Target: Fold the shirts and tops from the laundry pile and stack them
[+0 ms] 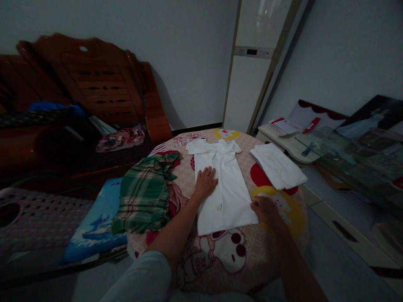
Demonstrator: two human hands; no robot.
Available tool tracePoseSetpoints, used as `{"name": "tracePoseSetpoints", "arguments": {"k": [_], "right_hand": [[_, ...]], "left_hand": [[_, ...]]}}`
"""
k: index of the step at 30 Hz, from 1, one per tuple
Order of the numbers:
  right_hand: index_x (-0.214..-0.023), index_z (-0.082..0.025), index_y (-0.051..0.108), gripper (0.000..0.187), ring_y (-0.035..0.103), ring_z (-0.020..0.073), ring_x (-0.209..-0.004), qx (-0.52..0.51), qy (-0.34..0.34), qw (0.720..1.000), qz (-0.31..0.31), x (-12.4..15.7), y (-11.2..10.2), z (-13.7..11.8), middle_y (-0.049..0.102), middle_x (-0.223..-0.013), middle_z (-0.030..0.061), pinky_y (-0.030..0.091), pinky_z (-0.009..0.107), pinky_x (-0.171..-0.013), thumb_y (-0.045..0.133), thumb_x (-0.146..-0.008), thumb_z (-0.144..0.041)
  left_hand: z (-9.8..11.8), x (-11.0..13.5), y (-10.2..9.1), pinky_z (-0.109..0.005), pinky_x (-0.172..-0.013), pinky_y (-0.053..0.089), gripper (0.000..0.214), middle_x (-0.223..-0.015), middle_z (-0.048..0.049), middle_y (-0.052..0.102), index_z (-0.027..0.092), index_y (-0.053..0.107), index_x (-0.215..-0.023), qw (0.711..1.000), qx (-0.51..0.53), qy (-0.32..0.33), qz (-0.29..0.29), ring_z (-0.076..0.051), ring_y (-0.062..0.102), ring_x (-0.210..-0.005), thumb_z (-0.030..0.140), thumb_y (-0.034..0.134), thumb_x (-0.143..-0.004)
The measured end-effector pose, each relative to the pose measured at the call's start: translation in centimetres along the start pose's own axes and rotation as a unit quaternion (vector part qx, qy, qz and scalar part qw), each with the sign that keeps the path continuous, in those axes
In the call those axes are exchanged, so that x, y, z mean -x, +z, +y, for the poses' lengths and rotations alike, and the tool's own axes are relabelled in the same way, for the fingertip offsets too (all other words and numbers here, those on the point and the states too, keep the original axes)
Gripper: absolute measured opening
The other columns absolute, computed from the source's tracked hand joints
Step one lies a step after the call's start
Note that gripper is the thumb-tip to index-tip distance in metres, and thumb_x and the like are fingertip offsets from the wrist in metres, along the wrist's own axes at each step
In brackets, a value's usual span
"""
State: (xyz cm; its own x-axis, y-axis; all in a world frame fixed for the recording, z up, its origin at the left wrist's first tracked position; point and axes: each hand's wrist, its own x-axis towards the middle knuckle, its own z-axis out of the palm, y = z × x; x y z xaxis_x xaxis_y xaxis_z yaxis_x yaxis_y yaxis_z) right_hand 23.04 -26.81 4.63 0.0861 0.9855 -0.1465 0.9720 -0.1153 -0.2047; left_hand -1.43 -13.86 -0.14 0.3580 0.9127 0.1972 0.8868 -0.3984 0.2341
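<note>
A white short-sleeved shirt (225,180) lies spread on a round table (267,264) with a cartoon-patterned cover, its collar end away from me. My left hand (206,181) rests flat on the shirt's left half, fingers stretched out. At the shirt's lower right edge, my right hand (264,209) is closed, thumb and fingers pinching the edge of the cloth. A folded white garment (278,165) lies to the right on the same table. On the left side sits a heap with a green plaid garment (145,188) and reddish cloth beneath it.
Behind on the left stands a wooden armchair (94,79) with cloth on its seat. A blue printed cushion (97,226) is beside the table. To the right is a cabinet (270,132) with papers and a glass top. A tall white air conditioner (248,84) stands at the back.
</note>
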Motion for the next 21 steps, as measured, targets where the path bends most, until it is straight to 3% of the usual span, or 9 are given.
{"name": "tracePoseSetpoints", "arguments": {"k": [4, 8, 11, 16, 21], "right_hand": [[-0.067, -0.019, 0.059, 0.019, 0.055, 0.0159, -0.071, -0.007, 0.011, 1.0, 0.025, 0.3, 0.0, 1.8, 0.065, -0.074, 0.0051, 0.032, 0.028, -0.065, 0.052, -0.084, -0.019], [-0.065, -0.02, 0.055, 0.021, 0.056, 0.017, -0.071, -0.012, 0.004, 1.0, 0.017, 0.7, 0.0, 1.9, 0.064, -0.072, 0.0049, 0.032, 0.028, -0.062, 0.058, -0.085, -0.025], [-0.062, -0.02, 0.054, 0.025, 0.056, 0.0165, -0.068, -0.027, -0.014, 0.999, -0.016, 1.1, -0.3, 1.7, 0.063, -0.071, 0.0042, 0.032, 0.028, -0.06, 0.066, -0.082, -0.03], [-0.06, -0.02, 0.052, 0.021, 0.052, 0.0138, -0.06, -0.064, -0.014, 0.995, -0.069, 1.4, -0.2, 2.3, 0.06, -0.063, -0.0003, 0.031, 0.027, -0.057, 0.066, -0.075, -0.018], [-0.064, -0.02, 0.057, 0.02, 0.055, 0.0158, -0.066, -0.045, -0.031, 0.998, 0.02, -0.9, -0.5, 2.2, 0.063, -0.069, 0.0028, 0.034, 0.028, -0.061, 0.058, -0.083, -0.026]], "left_hand": [[-0.1, 0.0, 0.1, -0.051, -0.118, 0.024, 0.055, -0.154, -0.0132, 0.039, 0.018, 0.041, -0.147, 1.0, -0.001, 0.001, 0.004, -0.029, 0.033, -0.144, 0.041, 0.04, -0.097], [-0.1, 0.1, 0.1, -0.05, -0.118, 0.024, 0.055, -0.154, -0.0131, 0.04, 0.018, 0.042, -0.147, 1.0, -0.006, 0.004, 0.008, -0.029, 0.034, -0.144, 0.042, 0.039, -0.098], [-0.1, 0.1, 0.1, -0.05, -0.118, 0.024, 0.055, -0.154, -0.0131, 0.039, 0.016, 0.041, -0.147, 1.0, -0.007, 0.003, 0.004, -0.029, 0.033, -0.144, 0.042, 0.038, -0.098], [-0.2, -0.1, 0.3, -0.051, -0.118, 0.024, 0.056, -0.155, -0.013, 0.038, 0.017, 0.041, -0.147, 1.0, -0.008, 0.002, -0.002, -0.029, 0.033, -0.144, 0.042, 0.04, -0.097], [-0.2, 0.0, 0.5, -0.05, -0.119, 0.023, 0.056, -0.155, -0.013, 0.038, 0.018, 0.041, -0.147, 1.0, 0.005, -0.002, -0.002, -0.029, 0.032, -0.145, 0.04, 0.043, -0.096]]}}
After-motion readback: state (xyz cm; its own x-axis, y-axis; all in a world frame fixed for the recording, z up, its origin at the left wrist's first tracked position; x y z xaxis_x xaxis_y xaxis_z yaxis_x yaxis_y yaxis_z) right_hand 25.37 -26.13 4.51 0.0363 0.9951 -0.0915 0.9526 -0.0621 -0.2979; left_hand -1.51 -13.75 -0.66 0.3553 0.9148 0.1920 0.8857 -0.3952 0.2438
